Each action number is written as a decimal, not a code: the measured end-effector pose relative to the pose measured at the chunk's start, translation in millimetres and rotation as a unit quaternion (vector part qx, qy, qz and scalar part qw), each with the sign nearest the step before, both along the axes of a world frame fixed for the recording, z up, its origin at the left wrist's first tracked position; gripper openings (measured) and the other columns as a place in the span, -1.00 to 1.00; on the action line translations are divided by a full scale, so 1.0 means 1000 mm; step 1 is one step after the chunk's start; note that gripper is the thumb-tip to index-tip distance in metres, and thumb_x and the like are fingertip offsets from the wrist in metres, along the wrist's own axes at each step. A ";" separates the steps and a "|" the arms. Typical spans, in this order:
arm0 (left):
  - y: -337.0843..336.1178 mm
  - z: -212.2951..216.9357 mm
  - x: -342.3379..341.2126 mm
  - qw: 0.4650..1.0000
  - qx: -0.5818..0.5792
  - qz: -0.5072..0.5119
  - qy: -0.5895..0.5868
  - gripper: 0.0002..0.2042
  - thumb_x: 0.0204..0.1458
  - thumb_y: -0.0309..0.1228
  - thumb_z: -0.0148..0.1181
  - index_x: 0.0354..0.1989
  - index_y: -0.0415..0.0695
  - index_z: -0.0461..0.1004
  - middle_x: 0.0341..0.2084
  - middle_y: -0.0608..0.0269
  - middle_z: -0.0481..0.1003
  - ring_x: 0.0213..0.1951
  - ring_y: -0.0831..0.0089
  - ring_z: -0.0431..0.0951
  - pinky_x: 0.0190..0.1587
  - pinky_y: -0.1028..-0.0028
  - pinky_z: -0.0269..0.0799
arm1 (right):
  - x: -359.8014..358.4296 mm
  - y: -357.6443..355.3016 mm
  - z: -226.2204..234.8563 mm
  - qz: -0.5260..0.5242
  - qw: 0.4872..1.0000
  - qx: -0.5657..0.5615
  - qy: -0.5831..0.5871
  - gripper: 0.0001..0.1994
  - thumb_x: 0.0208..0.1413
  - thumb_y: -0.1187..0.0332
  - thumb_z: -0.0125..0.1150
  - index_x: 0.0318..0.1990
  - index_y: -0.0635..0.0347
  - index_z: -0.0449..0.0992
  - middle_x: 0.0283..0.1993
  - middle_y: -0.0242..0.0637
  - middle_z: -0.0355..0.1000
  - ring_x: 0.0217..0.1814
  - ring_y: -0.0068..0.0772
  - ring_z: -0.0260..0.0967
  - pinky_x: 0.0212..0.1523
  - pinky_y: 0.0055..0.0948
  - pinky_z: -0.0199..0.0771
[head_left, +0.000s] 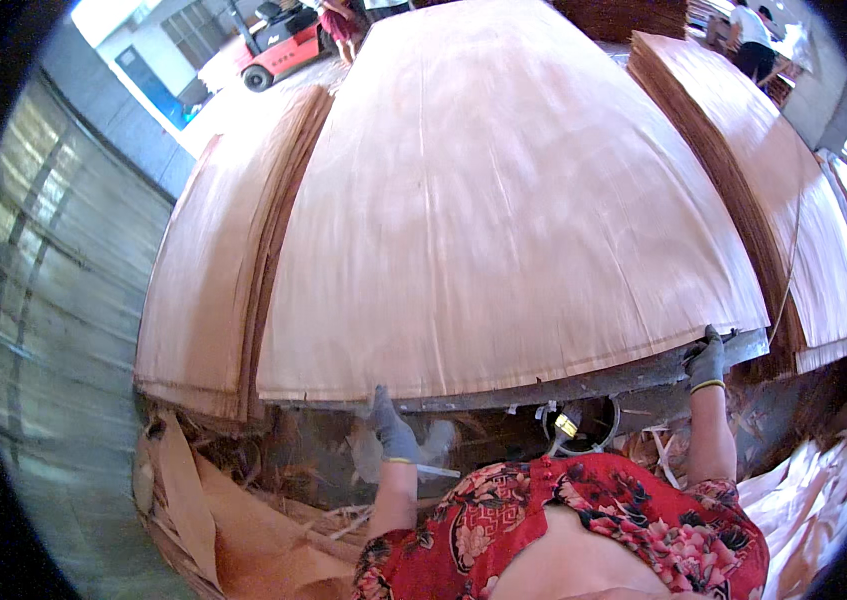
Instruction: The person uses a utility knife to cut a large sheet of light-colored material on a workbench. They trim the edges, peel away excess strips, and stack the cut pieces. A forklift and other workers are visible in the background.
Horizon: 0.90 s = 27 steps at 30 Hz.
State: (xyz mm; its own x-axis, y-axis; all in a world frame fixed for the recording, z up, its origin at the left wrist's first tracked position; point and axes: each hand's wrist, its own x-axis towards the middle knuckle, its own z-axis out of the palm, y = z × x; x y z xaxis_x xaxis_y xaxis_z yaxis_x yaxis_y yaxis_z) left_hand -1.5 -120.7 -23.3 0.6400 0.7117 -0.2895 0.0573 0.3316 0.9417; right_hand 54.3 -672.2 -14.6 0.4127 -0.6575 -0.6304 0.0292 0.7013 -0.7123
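Observation:
A large, pale pinkish wood veneer sheet [503,220] spreads out in front of me, its near edge running between my two hands. My left hand [393,430], in a grey glove, is at that edge left of the middle, its thumb side against the sheet and its other fingers mostly hidden. Close to the right corner, my right hand [706,362], also gloved in grey, is closed at the edge. A small dark thing beside its fingertips is too small to name. Beneath the sheet shows a grey table edge [633,378].
Veneer stacks stand on the left [208,270] and right [793,200]. Scrap veneer [253,530] lies low at left, and pale strips [808,510] at lower right. A round metal ring [611,430] sits under the table edge. Beyond are a red forklift [283,52] and other people.

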 end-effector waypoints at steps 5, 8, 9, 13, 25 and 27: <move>-0.007 0.030 -0.016 0.994 -0.110 0.024 -0.016 -0.59 -0.03 -0.29 0.06 0.00 -0.14 0.23 0.00 0.17 0.26 0.00 0.39 0.29 0.07 0.39 0.19 | -0.003 -0.010 -0.004 0.014 1.000 0.004 -0.021 -0.75 -0.04 0.22 0.13 -0.65 -0.05 0.24 -0.82 -0.45 0.15 -0.88 -0.47 0.03 -0.87 -0.51 0.02; 0.004 0.003 -0.043 0.972 -0.125 -0.198 -0.011 -0.69 0.04 -0.22 -0.02 -0.09 -0.09 0.31 -0.15 0.20 0.39 -0.12 0.37 0.40 -0.11 0.41 0.33 | -0.006 0.014 0.034 0.056 0.996 -0.058 -0.034 -0.81 -0.02 0.20 0.09 -0.58 -0.02 0.30 -0.73 -0.48 0.22 -0.78 -0.50 0.11 -0.77 -0.51 0.14; -0.003 -0.001 -0.043 0.948 -0.116 -0.297 -0.020 -0.70 0.07 -0.18 -0.05 -0.11 -0.08 0.32 -0.21 0.20 0.43 -0.17 0.36 0.44 -0.19 0.42 0.39 | -0.008 -0.016 0.021 0.044 0.993 -0.078 -0.074 -0.83 -0.03 0.20 0.09 -0.56 -0.02 0.33 -0.70 -0.49 0.23 -0.71 -0.51 0.16 -0.69 -0.51 0.19; -0.034 0.020 -0.024 0.780 -0.351 -0.477 0.201 -0.51 0.01 0.06 -0.04 -0.06 -0.09 0.28 -0.29 0.20 0.47 -0.29 0.34 0.48 -0.44 0.52 0.41 | 0.000 0.009 0.064 0.037 0.995 -0.086 -0.038 -0.73 -0.06 0.16 0.16 -0.68 -0.07 0.28 -0.75 -0.52 0.17 -0.76 -0.55 0.06 -0.73 -0.53 0.08; -0.018 -0.054 0.038 0.943 -0.267 -0.194 0.030 -0.56 -0.05 0.02 0.07 -0.10 0.00 0.30 -0.05 0.32 0.30 -0.09 0.29 0.29 -0.23 0.23 0.41 | -0.015 -0.004 -0.040 -0.046 0.970 -0.219 0.099 -0.83 -0.12 0.31 0.18 -0.61 0.04 0.31 -0.74 -0.45 0.19 -0.83 -0.50 0.04 -0.78 -0.47 0.03; -0.001 -0.061 0.044 0.943 -0.288 -0.148 0.070 -0.62 -0.02 -0.03 0.05 -0.12 0.00 0.31 -0.10 0.30 0.33 -0.13 0.28 0.32 -0.27 0.20 0.42 | -0.020 0.002 -0.047 -0.038 0.963 -0.245 0.106 -0.87 -0.13 0.36 0.19 -0.56 0.08 0.34 -0.70 -0.44 0.22 -0.79 -0.53 0.08 -0.74 -0.49 0.05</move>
State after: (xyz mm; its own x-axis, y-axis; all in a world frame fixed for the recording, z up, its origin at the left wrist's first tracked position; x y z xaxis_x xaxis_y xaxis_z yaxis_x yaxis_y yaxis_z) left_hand 42.4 -121.5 -84.5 0.7132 0.2062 -0.6699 0.3381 0.7360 0.5865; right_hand 34.7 -669.8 -61.9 0.2486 -0.9206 -0.3011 -0.1149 0.2806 -0.9529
